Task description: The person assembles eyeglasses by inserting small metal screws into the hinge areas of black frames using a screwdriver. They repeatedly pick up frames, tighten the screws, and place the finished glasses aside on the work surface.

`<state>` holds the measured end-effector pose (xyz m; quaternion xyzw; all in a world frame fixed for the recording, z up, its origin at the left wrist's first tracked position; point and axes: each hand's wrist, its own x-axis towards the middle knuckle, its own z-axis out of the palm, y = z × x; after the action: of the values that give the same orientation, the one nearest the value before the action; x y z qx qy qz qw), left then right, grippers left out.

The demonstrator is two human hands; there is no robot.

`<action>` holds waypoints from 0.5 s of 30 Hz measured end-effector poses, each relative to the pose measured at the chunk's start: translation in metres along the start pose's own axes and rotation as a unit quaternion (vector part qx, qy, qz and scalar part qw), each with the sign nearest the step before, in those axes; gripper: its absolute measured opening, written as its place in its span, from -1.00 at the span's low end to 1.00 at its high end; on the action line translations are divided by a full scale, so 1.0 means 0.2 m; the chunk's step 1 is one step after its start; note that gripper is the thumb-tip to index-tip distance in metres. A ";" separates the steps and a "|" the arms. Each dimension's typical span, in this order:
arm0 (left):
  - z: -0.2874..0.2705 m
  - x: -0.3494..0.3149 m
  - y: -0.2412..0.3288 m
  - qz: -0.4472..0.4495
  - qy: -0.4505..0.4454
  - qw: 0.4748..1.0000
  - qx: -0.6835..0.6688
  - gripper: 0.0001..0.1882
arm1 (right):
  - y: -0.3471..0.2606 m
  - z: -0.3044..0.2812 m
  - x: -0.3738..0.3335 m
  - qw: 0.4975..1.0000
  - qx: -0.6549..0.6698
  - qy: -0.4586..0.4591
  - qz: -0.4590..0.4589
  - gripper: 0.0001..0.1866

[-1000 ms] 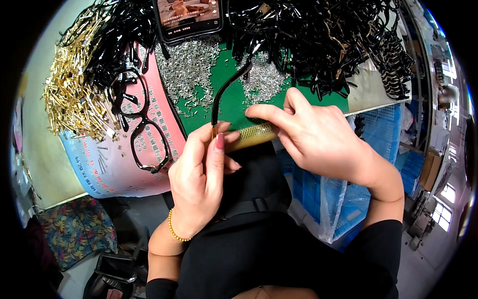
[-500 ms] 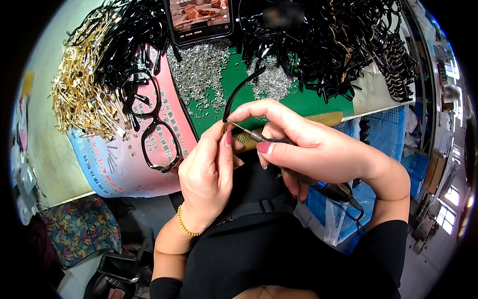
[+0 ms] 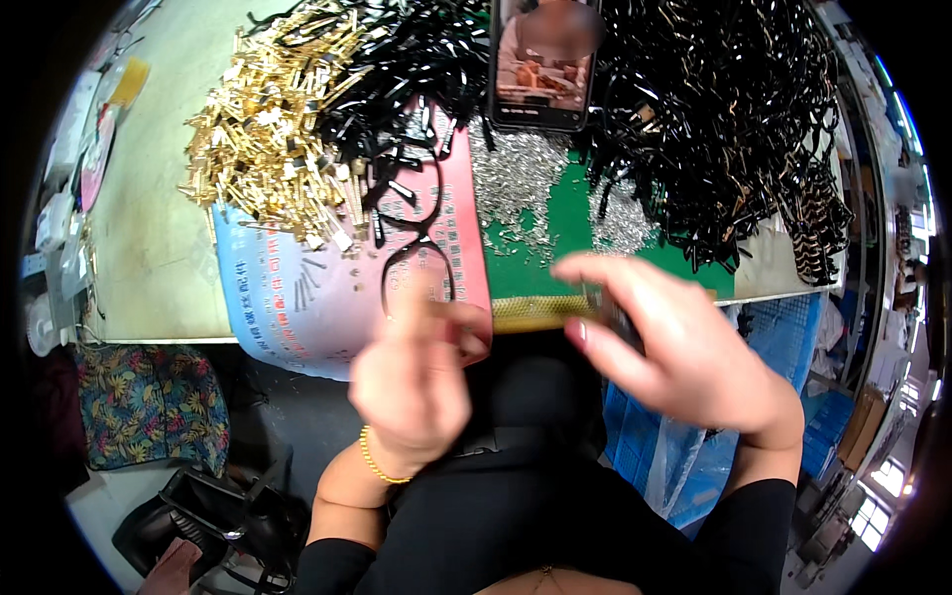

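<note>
My left hand (image 3: 412, 382) is smeared by motion at the near edge of the pink and blue printed sheet (image 3: 288, 327). Its fingers overlap the lower rim of a black glasses frame (image 3: 441, 253) lying there; whether they grip anything is lost in the blur. My right hand (image 3: 674, 347) hovers at the table's front edge, thumb and forefinger apart. Between them shows a blurred dark shape, apparently the body of the electric screwdriver (image 3: 617, 319), mostly hidden by the hand. A yellow textured strip (image 3: 540, 309) runs along the edge between both hands.
Gold-coloured metal parts (image 3: 278, 129) are heaped at the left. Black glasses temples (image 3: 714, 119) pile up across the back and right. Small silver pieces (image 3: 521, 178) lie on the green mat (image 3: 567, 203). A phone (image 3: 540, 69) stands at the back. Blue crates (image 3: 635, 436) are below right.
My hands have come apart, the left one moving toward the glasses frame. The black temple and the screwdriver tip between them no longer show. The view has turned, shifting the table rightward.
</note>
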<state>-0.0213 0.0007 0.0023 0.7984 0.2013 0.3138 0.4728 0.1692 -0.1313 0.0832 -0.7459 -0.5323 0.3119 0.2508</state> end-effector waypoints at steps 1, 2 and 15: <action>-0.04 0.02 -0.02 -0.043 0.053 0.996 -0.049 -0.61 | 0.02 0.02 0.09 0.997 -0.045 0.042 -0.037 -0.65; -0.06 0.04 -0.05 -0.086 0.105 0.986 -0.097 -0.60 | 0.03 0.03 0.20 0.990 -0.088 0.084 -0.073 -0.69; -0.82 0.21 -0.45 -0.198 0.302 0.903 0.233 -0.75 | -0.06 0.18 1.05 0.919 -0.324 0.166 -0.152 -0.90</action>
<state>-0.1056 0.1718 -0.0050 0.6962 0.5560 0.3837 0.2427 0.1857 0.0735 0.0251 -0.7377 -0.6618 -0.0482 0.1246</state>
